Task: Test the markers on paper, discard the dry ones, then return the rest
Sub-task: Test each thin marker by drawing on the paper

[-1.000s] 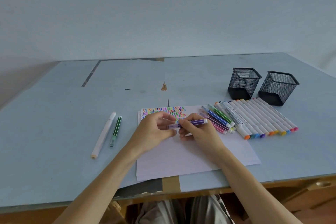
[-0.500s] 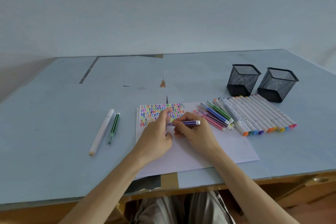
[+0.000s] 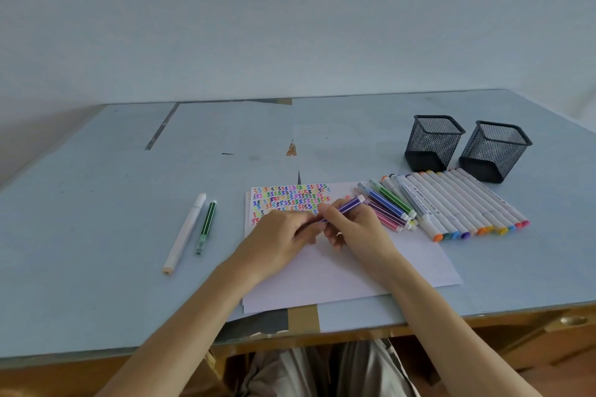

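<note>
Purple marker: slim striped barrel with a pale end cap, tilted up and to the right, held above the paper at mid-sheet. Right hand grips it, fingers curled round the lower barrel. Left hand meets it at the marker's lower end with fingers curled; the tip end is hidden between the hands and blurred, so I cannot tell whether the left pinches the tip, a cap, or nothing.

Paper is a white sheet with another edge showing under it at the near side. Its top left carries rows of small multicoloured squiggles, partly covered by the left hand.

Just right of the hands is a loose pile of thin striped markers lying over the paper's right edge. Touching that pile is a tidy row of fat white markers with coloured end caps toward the near side.

Two black wire-mesh pen cups, square and tapered, stand beyond the row, close together.

Well to the left, a white marker and a green striped marker lie side by side on the table, a matte blue-grey top with seams and a torn patch. The brown front edge is cut off at the bottom.
</note>
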